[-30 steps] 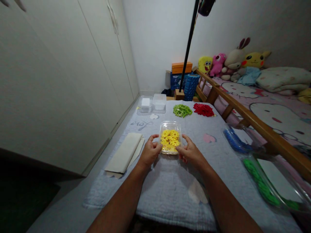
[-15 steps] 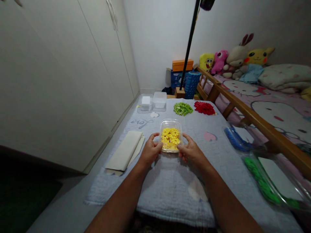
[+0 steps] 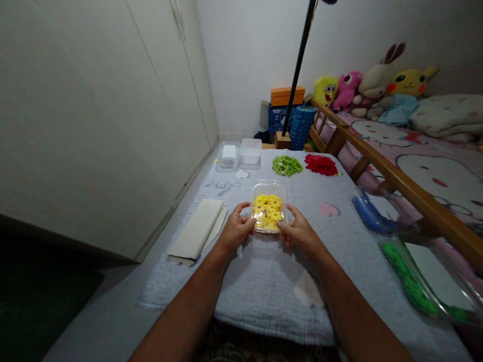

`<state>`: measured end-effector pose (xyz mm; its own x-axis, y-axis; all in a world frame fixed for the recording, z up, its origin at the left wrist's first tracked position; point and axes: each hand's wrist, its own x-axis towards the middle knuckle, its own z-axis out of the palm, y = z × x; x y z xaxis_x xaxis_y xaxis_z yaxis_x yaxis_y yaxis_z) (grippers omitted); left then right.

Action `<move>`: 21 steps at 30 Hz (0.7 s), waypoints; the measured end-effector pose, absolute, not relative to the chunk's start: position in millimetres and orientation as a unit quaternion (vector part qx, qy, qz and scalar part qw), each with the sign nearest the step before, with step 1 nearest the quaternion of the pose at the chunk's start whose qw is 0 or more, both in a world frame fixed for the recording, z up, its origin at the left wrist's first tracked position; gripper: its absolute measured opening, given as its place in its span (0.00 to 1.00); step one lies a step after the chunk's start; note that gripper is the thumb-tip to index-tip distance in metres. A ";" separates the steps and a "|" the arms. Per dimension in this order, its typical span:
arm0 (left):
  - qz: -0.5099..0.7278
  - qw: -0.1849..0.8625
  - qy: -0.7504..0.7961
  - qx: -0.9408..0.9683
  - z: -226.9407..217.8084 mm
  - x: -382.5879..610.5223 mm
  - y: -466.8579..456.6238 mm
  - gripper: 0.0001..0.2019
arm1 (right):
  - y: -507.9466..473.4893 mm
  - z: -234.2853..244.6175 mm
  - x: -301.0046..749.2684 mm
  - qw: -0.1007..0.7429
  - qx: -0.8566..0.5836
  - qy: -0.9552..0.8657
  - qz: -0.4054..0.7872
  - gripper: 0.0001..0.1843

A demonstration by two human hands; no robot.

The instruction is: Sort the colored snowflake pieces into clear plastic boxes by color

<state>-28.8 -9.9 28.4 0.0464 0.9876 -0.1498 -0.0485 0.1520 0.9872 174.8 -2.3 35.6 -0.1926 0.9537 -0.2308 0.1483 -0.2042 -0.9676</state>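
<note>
Between my hands is a clear plastic container [image 3: 268,187] with yellow flower-shaped pieces [image 3: 267,211] inside. My left hand [image 3: 238,226] grips its left side, thumb at the near corner and fingers along the edge. On the opposite side my right hand [image 3: 298,227] holds it the same way. Whether the container rests on the cloth or is slightly raised, I cannot tell. Beyond it lie a pile of light green pieces [image 3: 287,165] and a pile of red pieces [image 3: 321,165].
A folded beige cloth or paper [image 3: 198,229] lies to the left. Clear containers [image 3: 250,153] stand at the far left of the blue cloth [image 3: 260,281]. On the right, by the wooden bed rail [image 3: 396,171], are containers with blue pieces [image 3: 372,215] and green pieces [image 3: 409,281].
The view has shifted slightly, so the whole scene sits a little higher and further right. Both hands keep their hold on the container.
</note>
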 end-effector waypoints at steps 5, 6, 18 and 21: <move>0.467 0.559 0.507 0.461 27.1 -28.6 -10.6 0.34 | -2.6 33.5 174.7 0.354 -0.528 -0.526 0.565 0.54; 0.468 0.560 0.505 0.460 26.8 -28.6 -10.5 0.34 | -2.7 33.7 175.1 0.356 -0.524 -0.524 0.569 0.54; 0.468 0.585 0.490 0.446 17.3 -30.4 -7.5 0.38 | -3.9 37.4 177.3 0.362 -0.506 -0.511 0.593 0.57; 0.469 0.583 0.489 0.449 18.2 -30.2 -8.1 0.37 | -4.0 38.0 177.6 0.362 -0.497 -0.508 0.603 0.58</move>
